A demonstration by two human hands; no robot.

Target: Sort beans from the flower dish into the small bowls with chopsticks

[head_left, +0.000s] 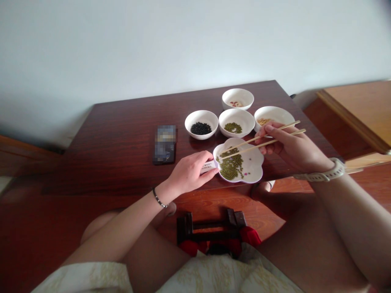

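My left hand (pixel 191 171) is closed around the handle of a white flower-shaped dish (pixel 255 165) at the table's front edge. Green beans (pixel 231 167) lie mostly in the dish's left half. In my right hand (pixel 287 146) is a pair of wooden chopsticks (pixel 247 147), their tips among the beans near the handle side. Just behind the dish stands a white bowl (pixel 222 124) with more green beans. Left of it, another white bowl (pixel 189 126) holds black beans. A bowl (pixel 284 113) with yellowish pieces is partly hidden by my right hand.
At the back, a white bowl (pixel 226 99) holds reddish and pale pieces. A dark phone-like object (pixel 165 144) lies left on the dark wooden table (pixel 122 134). A lighter wooden piece of furniture (pixel 360 110) stands at right. Below the table edge is a dark frame (pixel 210 234).
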